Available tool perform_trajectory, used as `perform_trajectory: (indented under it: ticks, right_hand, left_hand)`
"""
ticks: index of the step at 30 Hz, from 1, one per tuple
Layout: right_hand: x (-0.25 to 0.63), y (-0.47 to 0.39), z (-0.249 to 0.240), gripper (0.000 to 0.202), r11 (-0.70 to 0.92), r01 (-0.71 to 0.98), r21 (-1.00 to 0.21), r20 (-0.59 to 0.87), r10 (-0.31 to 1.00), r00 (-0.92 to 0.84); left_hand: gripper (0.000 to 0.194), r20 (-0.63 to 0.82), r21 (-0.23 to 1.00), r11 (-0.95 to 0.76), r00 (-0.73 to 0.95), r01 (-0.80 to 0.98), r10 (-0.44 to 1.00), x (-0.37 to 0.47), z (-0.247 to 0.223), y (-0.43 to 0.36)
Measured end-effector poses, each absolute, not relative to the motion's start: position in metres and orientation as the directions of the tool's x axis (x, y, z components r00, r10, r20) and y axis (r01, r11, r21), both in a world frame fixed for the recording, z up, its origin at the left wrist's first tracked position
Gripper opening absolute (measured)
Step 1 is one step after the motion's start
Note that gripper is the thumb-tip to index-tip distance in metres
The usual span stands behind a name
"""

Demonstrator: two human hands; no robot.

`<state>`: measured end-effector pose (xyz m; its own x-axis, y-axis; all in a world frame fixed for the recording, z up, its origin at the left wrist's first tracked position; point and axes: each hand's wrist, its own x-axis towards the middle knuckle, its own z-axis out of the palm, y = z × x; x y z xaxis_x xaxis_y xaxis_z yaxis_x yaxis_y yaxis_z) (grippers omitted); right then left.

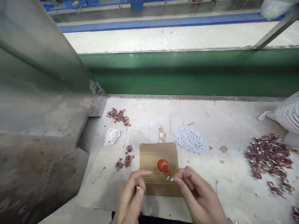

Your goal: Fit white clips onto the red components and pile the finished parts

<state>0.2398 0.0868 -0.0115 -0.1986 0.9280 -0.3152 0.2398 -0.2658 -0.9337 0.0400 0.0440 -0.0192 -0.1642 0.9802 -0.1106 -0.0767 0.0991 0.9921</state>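
Note:
My right hand pinches a small pale S-shaped piece between thumb and forefinger, over the right edge of a corrugated cardboard sheet. At the sheet's left edge is my left hand, its forefinger reaching out and its other fingers curled. Something small and yellowish shows at its thumb tip, too blurred to name. A small red cap-like dish with glossy red content rests on the cardboard. Just below it lies another pale piece, apart from both hands.
A spread of pale pieces lies beyond the cardboard. Dark red pieces form a large pile at right and small groups at left, near crumpled white paper. A metal housing borders the left; a green conveyor belt runs behind.

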Motion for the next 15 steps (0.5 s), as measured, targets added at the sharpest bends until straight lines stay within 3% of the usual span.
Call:
perform_trajectory:
  ticks: [3,5,10,15]
  right_hand:
    - [0.256,0.109,-0.016,0.020,-0.065,0.484,-0.873,-0.195,0.955,-0.223]
    - [0.258,0.118,-0.016,0.021,0.039,0.580,-0.814,-0.167,0.940,-0.298]
    - [0.250,0.126,-0.015,0.024,0.248,0.670,-0.700,-0.151,0.865,-0.478]
    - [0.251,0.127,-0.018,0.022,0.337,0.696,-0.634,-0.130,0.841,-0.526]
  left_hand:
    - [0.033,-0.267,0.942,0.316,-0.323,0.110,0.908,0.019,-0.013,0.041]
    - [0.033,-0.330,0.897,0.404,-0.337,0.179,0.882,0.007,-0.010,0.040]
    - [0.004,-0.341,0.907,0.385,-0.241,0.169,0.909,-0.012,-0.011,0.044]
    - [0.017,-0.246,0.956,0.279,-0.268,0.094,0.932,-0.012,-0.009,0.048]
